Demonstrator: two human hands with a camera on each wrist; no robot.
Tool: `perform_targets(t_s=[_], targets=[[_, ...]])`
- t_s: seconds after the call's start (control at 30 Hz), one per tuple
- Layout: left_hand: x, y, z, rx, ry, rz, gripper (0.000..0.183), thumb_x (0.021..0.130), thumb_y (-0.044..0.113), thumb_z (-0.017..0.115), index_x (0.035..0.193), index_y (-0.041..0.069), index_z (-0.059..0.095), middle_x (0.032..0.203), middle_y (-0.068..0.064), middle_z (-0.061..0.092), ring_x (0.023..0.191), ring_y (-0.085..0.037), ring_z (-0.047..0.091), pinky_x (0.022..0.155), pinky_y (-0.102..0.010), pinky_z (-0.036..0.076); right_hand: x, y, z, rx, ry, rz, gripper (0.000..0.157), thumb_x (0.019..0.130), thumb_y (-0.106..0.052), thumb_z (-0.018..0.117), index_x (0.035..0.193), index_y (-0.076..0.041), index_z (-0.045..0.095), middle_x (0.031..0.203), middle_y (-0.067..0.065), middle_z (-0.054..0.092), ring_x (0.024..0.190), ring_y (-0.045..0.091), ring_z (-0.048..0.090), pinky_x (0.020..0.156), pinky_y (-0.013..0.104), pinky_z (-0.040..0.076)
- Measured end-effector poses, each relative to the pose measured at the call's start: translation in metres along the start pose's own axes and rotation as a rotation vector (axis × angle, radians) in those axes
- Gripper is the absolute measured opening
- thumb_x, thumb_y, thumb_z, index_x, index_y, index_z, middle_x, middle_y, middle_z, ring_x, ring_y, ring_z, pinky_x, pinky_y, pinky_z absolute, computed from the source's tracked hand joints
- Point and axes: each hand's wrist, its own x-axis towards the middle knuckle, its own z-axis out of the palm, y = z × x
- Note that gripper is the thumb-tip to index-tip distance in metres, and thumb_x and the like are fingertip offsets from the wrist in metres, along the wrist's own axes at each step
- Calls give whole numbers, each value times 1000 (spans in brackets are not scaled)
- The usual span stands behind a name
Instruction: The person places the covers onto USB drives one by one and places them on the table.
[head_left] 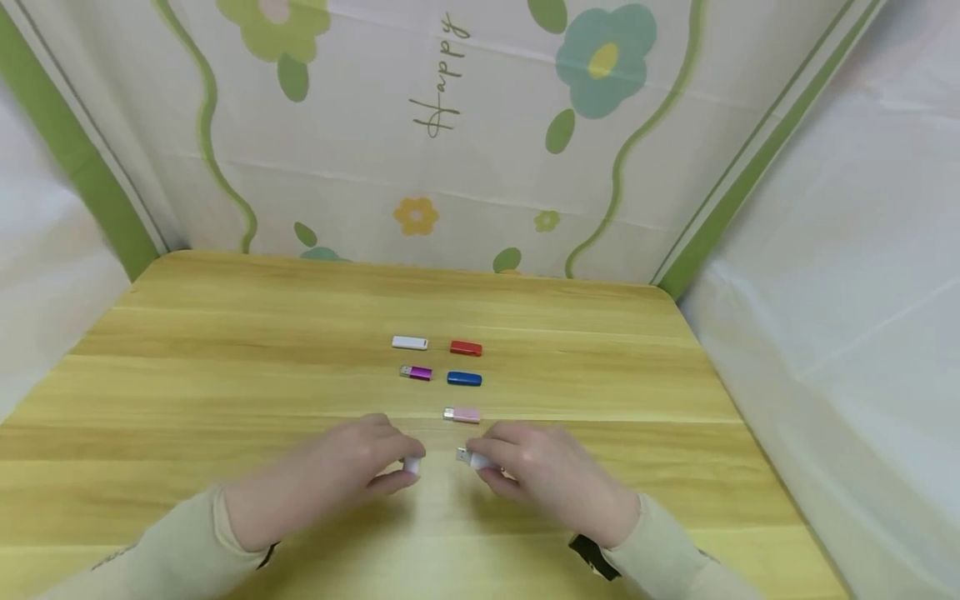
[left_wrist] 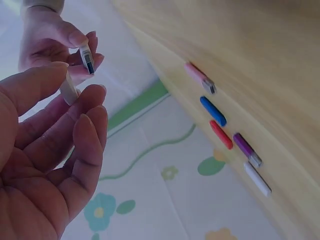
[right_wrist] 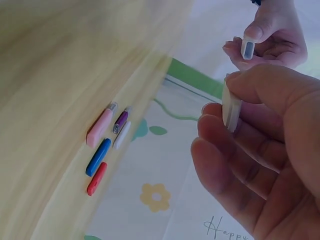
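In the head view my left hand (head_left: 352, 457) pinches a small white cap (head_left: 412, 466) between thumb and fingers. The right wrist view shows the hollow opening of this cap (right_wrist: 248, 48). Across from it, my right hand (head_left: 538, 468) grips a white USB flash drive (head_left: 480, 461), its metal plug bare and pointing left toward the cap. A gap separates the two pieces, and both are held close over the table. Just beyond the hands lies a pink USB flash drive (head_left: 466, 415) with its plug exposed.
Farther back on the wooden table (head_left: 225, 358) lie a purple flash drive (head_left: 420, 373) with bare plug, a blue one (head_left: 464, 379), a red one (head_left: 466, 348) and a white one (head_left: 409, 342). A flower-printed cloth (head_left: 360, 133) hangs behind the far edge.
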Motion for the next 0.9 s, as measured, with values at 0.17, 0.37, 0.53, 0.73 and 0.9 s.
perform_targets(t_s=[0.17,0.37,0.53,0.73,0.9], targets=[[1,5,10,12,-8,10,16,84,11,78,99,9,72,87,8,66,75,-6,56,67,-16,48,-8,-6,1,15,31,-19,22,83,-10,79,104,-9,73,88,-6,67,67,-2,56,63,6,45],[5,11,15,39,-26,28,18,86,13,77,102,6,73,86,5,67,75,-7,58,68,-17,49,-13,-11,-1,54,37,-25,24,83,-9,79,106,-8,73,92,-4,67,71,-1,59,67,7,47],[8,12,20,52,24,76,16,84,12,78,98,7,72,83,7,66,75,-7,58,68,-17,49,-15,-13,-1,67,27,-20,23,84,-9,79,106,-7,72,94,-3,68,76,1,61,72,9,49],[11,14,23,35,35,58,15,85,14,78,97,7,72,85,6,67,75,-6,57,68,-16,48,-16,-12,1,56,54,-32,21,84,-9,80,103,-7,73,93,-3,68,78,3,62,73,11,50],[12,14,26,21,40,45,11,87,15,76,94,8,72,83,7,66,72,-5,55,66,-14,47,-17,-11,2,53,68,-42,23,82,-8,81,103,-7,73,94,-2,68,79,4,63,73,12,51]])
